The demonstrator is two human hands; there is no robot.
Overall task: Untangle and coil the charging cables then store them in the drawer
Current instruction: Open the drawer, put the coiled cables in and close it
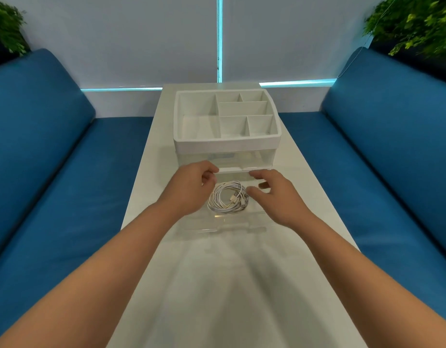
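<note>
The coiled white charging cables (228,197) lie inside the clear plastic pulled-out drawer (224,223), just in front of the white compartmented desk organiser (227,141). My left hand (189,188) hovers beside the coil, fingers loosely curled on nothing. My right hand (274,194) flanks the coil's other side, fingers relaxed and likewise holding nothing.

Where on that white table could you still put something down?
The near stretch of table between the forearms, in front of the open drawer, is bare. So are the narrow strips either side of the organizer. Its top compartments look empty too. It is crowded around the cables in the drawer, flanked by left hand and right hand.
</note>
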